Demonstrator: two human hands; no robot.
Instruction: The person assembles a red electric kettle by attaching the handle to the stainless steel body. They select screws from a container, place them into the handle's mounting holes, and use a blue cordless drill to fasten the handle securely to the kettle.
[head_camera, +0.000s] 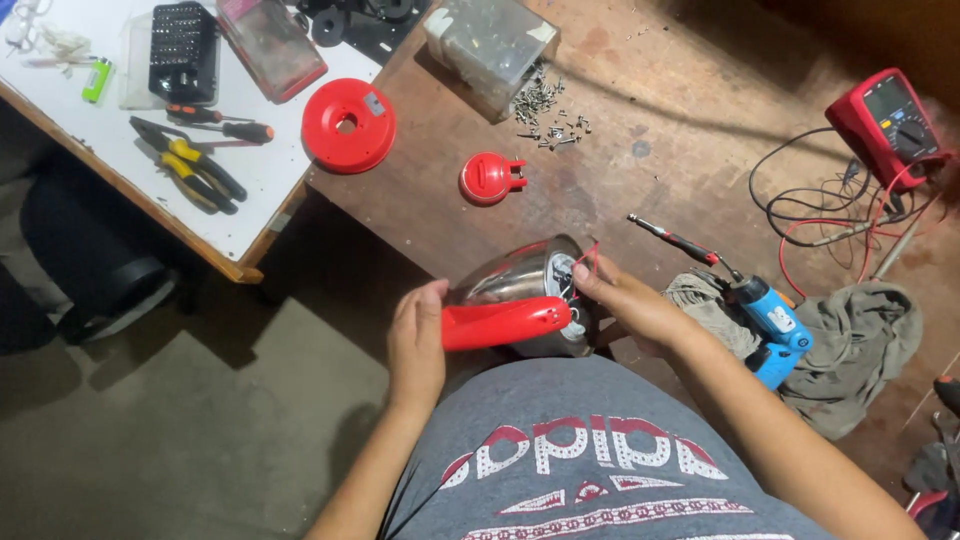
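Observation:
A steel electric kettle body (520, 275) with a red handle (500, 322) lies on its side over my lap, its open bottom turned right. My left hand (418, 340) grips the end of the red handle. My right hand (625, 300) pinches thin red wires (588, 258) sticking out of the kettle's open base. A red round base plate (348, 125) and a small red lid (487, 178) lie apart on the tables above.
On the brown table: loose screws (548, 115) by a clear plastic box (490, 40), a screwdriver (675, 240), a blue cordless driver (770, 315) on a grey rag (855, 345), a red multimeter (888, 125) with leads. The white table holds pliers (190, 165) and a bit set (182, 52).

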